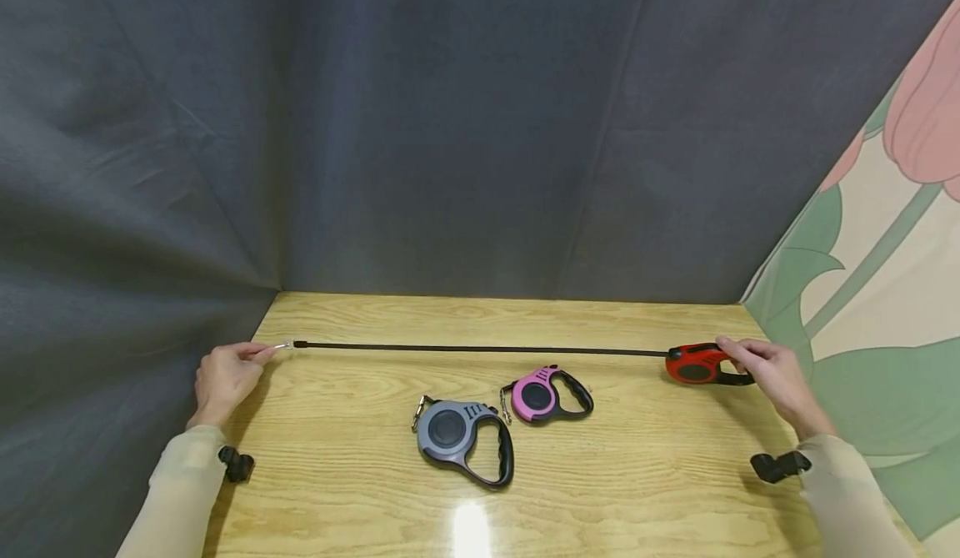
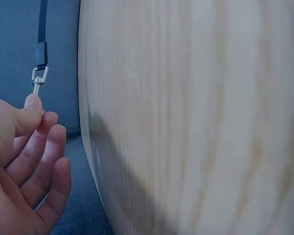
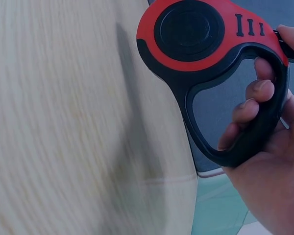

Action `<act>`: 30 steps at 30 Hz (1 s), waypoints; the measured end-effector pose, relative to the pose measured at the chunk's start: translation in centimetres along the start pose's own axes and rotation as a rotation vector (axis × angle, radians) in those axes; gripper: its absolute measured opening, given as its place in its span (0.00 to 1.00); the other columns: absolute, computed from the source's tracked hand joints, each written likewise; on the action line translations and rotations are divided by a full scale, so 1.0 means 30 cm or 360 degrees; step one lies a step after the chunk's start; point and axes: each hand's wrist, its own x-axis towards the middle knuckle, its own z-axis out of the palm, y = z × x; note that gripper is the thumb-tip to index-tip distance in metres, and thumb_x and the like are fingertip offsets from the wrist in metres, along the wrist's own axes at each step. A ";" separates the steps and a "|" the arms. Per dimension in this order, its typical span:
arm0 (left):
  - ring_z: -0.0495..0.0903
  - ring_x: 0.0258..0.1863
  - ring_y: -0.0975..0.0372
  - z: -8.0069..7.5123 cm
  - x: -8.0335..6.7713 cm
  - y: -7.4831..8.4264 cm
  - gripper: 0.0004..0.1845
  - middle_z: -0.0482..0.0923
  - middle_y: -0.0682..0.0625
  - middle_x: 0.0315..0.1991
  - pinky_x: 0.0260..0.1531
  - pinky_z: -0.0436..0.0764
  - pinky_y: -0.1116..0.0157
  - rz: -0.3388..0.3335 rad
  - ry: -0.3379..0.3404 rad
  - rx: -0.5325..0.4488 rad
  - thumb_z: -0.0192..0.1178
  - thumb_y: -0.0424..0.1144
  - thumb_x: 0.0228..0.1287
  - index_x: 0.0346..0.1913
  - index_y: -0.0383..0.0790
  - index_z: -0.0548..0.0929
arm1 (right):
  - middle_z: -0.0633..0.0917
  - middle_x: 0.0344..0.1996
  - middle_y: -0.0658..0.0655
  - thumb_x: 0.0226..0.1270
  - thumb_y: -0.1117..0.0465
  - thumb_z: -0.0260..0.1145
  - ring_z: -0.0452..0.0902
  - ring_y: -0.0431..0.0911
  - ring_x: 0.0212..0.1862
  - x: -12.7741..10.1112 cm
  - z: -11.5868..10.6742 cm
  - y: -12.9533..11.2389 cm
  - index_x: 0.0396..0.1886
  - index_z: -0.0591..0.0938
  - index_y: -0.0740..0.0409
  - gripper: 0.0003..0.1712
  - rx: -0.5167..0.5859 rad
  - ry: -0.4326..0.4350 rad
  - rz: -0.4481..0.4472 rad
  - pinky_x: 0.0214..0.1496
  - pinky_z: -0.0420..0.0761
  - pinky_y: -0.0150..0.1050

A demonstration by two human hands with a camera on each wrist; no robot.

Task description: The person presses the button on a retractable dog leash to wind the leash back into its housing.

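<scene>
My right hand (image 1: pixel 768 372) grips the black handle of a red retractable dog leash (image 1: pixel 692 364), fingers curled through the loop. In the right wrist view the thumb rests at the button on top of the leash (image 3: pixel 188 34). A black strap (image 1: pixel 480 349) runs straight and taut from its case across to the left. At that far end my left hand (image 1: pixel 227 381) pinches the silver metal clip (image 2: pixel 37 81) between thumb and fingers. Below the strap, on the table, lie a pink retractable leash (image 1: pixel 535 397) and a larger grey one (image 1: pixel 447 430).
The wooden table (image 1: pixel 337 491) has dark grey curtain (image 1: pixel 450 141) behind it and along the left. A flower-patterned cloth (image 1: pixel 885 291) hangs on the right. Both idle leashes lie near the table's middle, with their small clips at their left ends.
</scene>
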 end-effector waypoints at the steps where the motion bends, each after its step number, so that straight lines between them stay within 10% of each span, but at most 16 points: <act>1: 0.86 0.43 0.37 0.001 0.001 0.001 0.19 0.91 0.35 0.45 0.39 0.78 0.44 0.0003 0.0000 0.0001 0.69 0.49 0.74 0.51 0.35 0.92 | 0.74 0.28 0.40 0.81 0.39 0.61 0.62 0.42 0.32 0.003 0.003 -0.004 0.30 0.77 0.62 0.31 -0.0005 -0.0003 -0.0006 0.34 0.59 0.43; 30: 0.75 0.20 0.59 0.004 -0.010 0.049 0.21 0.93 0.40 0.40 0.24 0.69 0.62 0.0192 -0.0035 0.0039 0.67 0.54 0.75 0.49 0.38 0.93 | 0.75 0.24 0.40 0.81 0.48 0.64 0.64 0.39 0.29 0.030 0.071 -0.080 0.32 0.81 0.65 0.24 -0.0037 -0.0062 -0.0171 0.31 0.62 0.41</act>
